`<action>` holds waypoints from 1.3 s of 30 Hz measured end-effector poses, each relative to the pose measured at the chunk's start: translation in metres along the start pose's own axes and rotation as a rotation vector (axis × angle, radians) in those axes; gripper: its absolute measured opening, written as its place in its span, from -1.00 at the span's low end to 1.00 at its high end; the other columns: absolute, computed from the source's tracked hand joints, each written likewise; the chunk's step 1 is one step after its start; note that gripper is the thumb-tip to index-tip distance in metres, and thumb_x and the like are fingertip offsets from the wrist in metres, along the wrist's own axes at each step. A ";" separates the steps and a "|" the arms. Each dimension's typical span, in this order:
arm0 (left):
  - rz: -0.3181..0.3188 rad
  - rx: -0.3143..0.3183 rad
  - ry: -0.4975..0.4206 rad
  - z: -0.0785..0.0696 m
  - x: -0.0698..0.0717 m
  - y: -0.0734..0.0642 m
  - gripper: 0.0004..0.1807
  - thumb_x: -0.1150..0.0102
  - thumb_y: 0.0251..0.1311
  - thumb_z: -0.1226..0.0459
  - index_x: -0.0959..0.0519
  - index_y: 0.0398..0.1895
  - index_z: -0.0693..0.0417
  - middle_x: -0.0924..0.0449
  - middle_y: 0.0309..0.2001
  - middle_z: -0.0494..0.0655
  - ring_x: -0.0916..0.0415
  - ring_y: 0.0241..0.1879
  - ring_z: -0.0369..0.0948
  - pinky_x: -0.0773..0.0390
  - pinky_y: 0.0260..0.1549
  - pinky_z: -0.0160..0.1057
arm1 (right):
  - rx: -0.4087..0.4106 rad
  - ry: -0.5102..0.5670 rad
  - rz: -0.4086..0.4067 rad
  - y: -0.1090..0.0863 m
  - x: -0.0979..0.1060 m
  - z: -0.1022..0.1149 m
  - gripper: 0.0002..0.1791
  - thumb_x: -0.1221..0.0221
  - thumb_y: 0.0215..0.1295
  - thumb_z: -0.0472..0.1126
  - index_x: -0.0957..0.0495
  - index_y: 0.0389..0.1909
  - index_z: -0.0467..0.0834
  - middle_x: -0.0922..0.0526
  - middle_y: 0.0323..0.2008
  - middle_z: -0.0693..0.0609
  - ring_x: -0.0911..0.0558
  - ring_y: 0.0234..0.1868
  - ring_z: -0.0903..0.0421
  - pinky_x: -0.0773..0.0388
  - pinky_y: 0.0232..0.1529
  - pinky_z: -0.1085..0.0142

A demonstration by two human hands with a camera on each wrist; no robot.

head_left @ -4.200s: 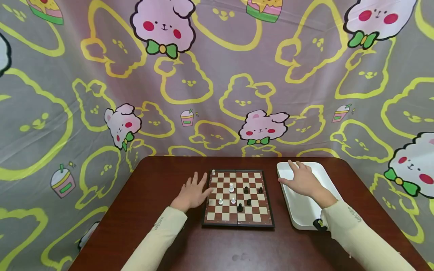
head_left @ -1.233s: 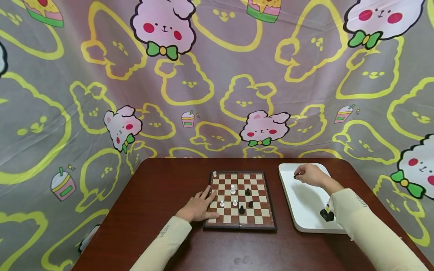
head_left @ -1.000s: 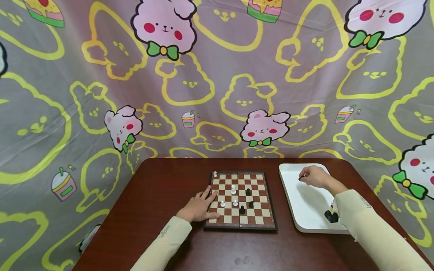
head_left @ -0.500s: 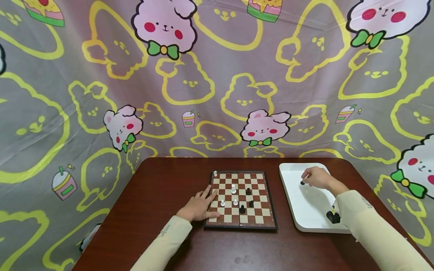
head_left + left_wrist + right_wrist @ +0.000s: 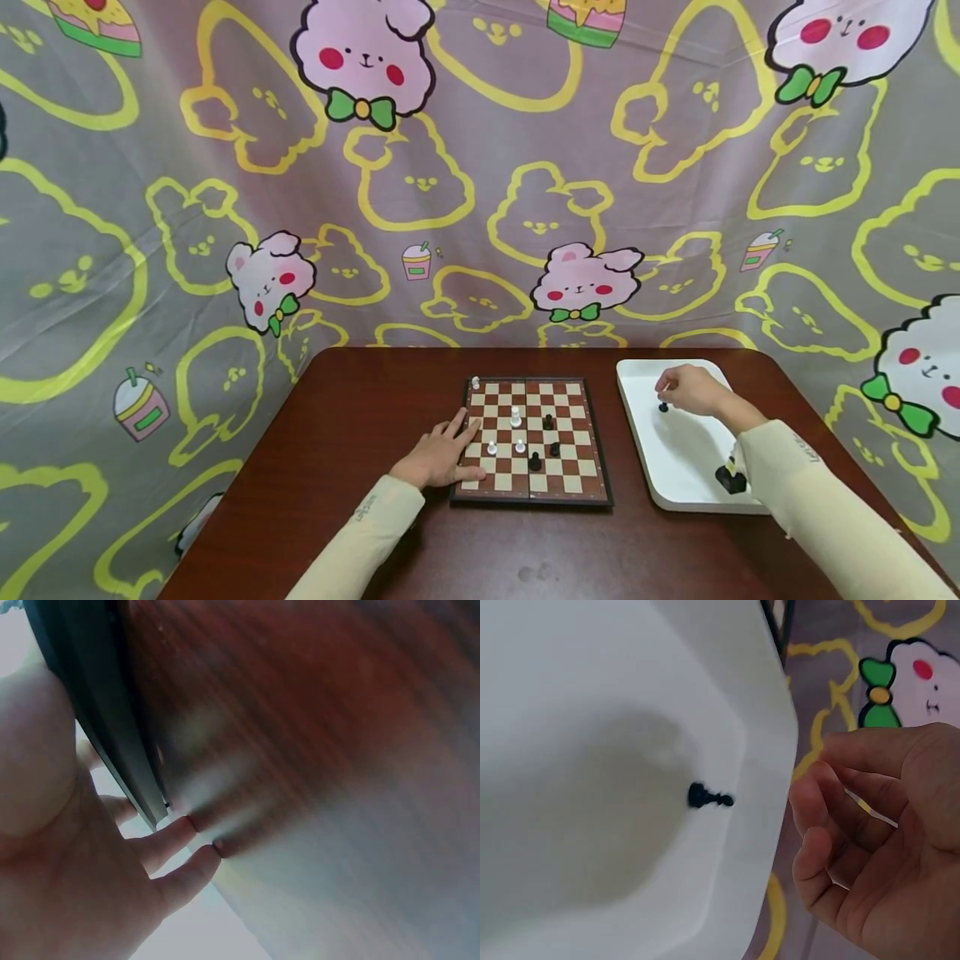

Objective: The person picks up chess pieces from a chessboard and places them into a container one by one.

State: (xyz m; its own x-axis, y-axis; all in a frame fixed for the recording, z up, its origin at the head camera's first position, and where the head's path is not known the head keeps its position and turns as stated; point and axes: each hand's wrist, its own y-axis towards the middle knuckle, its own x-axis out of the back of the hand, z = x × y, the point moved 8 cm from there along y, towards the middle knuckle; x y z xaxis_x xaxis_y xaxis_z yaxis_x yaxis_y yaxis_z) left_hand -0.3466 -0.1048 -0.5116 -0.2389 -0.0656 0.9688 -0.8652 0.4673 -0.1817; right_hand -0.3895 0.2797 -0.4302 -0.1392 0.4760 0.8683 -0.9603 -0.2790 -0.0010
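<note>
Black chess piece [image 5: 705, 796], upright on the white tray [image 5: 562, 652], just below the loosely curled, empty right grip [image 5: 881, 836].

In the head view, the right sleeve [image 5: 832, 500] hides a near corner of the tray [image 5: 678, 479], a black object [image 5: 731, 479] by the cuff is too small to identify, and the pawn [image 5: 663, 407] below the right hand [image 5: 693, 389] shows little detail. The left hand [image 5: 437, 457] covers part of the chessboard [image 5: 557, 483]. The table [image 5: 360, 392] is cut off at the bottom; the left wrist view blurs its surface.
</note>
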 end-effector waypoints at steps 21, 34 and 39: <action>0.020 0.006 0.006 0.001 -0.007 0.001 0.01 0.05 0.08 -0.37 0.03 0.51 -0.11 0.24 0.49 0.09 -0.07 0.32 0.19 -0.28 0.10 0.19 | 0.117 0.008 0.014 0.010 -0.030 0.052 -0.93 -0.21 0.16 -0.31 -0.62 -0.38 -0.24 -0.59 -0.56 0.11 -0.48 -0.53 0.21 -0.42 -0.47 0.27; 0.013 -0.004 0.001 -0.002 -0.002 0.000 0.01 0.05 0.08 -0.37 0.03 0.51 -0.10 0.24 0.49 0.10 -0.08 0.32 0.21 -0.28 0.10 0.20 | 0.137 0.046 0.084 0.013 -0.057 0.070 -0.92 -0.20 0.20 -0.34 -0.60 -0.32 -0.27 -0.60 -0.46 0.08 -0.51 -0.47 0.18 -0.47 -0.41 0.22; 0.000 -0.007 0.015 -0.001 0.001 0.001 0.00 0.05 0.09 -0.36 0.02 0.51 -0.09 0.23 0.49 0.10 -0.09 0.31 0.20 -0.30 0.08 0.20 | 0.118 0.068 0.109 0.020 -0.069 0.082 -0.90 -0.19 0.25 -0.33 -0.58 -0.26 -0.27 -0.59 -0.46 0.07 -0.51 -0.48 0.17 -0.45 -0.43 0.23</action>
State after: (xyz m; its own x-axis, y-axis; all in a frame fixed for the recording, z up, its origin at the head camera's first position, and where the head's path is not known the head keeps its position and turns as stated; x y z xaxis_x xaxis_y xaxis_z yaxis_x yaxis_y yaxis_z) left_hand -0.3477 -0.1034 -0.5105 -0.2320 -0.0530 0.9713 -0.8621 0.4737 -0.1801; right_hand -0.3793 0.1730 -0.4492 -0.2605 0.4916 0.8309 -0.9041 -0.4261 -0.0314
